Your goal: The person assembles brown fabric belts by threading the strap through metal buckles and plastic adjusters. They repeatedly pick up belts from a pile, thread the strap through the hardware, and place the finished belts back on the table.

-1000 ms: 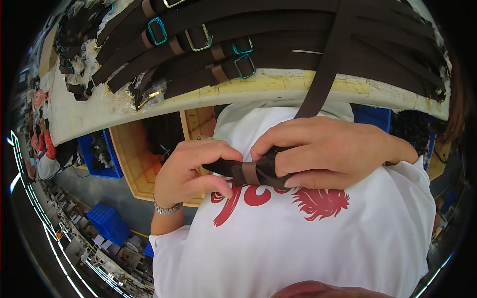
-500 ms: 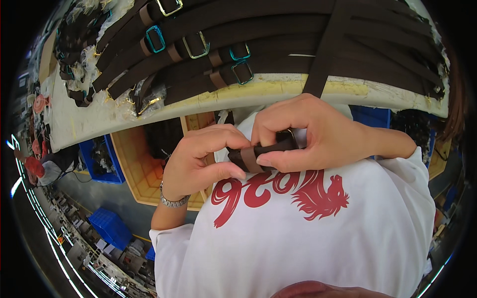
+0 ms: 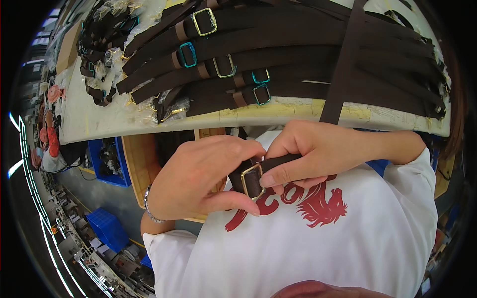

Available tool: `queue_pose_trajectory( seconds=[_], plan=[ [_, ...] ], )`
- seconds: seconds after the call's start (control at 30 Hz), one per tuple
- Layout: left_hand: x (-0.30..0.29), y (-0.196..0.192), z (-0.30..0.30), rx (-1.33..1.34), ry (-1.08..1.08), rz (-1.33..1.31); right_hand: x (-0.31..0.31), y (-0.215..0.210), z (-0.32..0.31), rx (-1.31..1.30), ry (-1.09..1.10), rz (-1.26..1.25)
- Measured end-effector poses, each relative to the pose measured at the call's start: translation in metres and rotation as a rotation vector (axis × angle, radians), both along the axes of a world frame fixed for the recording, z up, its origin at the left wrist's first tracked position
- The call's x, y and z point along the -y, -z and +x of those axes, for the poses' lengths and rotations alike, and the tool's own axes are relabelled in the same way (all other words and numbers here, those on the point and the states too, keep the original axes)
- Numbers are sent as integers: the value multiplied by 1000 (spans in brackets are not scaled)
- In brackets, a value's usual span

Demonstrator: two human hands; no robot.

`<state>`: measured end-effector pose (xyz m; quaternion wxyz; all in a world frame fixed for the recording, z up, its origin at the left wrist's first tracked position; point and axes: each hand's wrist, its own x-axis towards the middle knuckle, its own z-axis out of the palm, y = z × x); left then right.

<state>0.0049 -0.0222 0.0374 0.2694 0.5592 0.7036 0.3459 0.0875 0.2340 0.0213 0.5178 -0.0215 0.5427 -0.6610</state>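
Observation:
Close in front of my chest, both hands hold a dark brown webbing strap fitted with a gold rectangular buckle. My left hand is closed on the strap from the left, its thumb beneath the buckle's lower edge and its fingertips at the top. From the right, my right hand pinches the strap, with the thumb tip touching the buckle's right side. Webbing shows through the buckle's opening. Fingers hide part of the strap, so its full path cannot be followed.
Ahead lies a pale worktable, spread with many dark straps. Some carry gold or blue-covered buckles. One strap crosses the others and hangs over the near edge. Under the table are a wooden box and a blue crate.
The gold buckle has come into full view between my hands, where the strap's brown keeper loop showed before. My left hand has turned, and my view has shifted, so the table appears lower.

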Motion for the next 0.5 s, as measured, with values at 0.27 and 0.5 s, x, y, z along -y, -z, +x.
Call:
queue_pose_trajectory(
  seconds=[0.27,0.5],
  plan=[
    [-29,-7,10,-236,152,-111,0,8,20,85,150,-41],
    [-24,0,3,-305,134,-34,-19,8,21,145,93,-78]
  ],
)
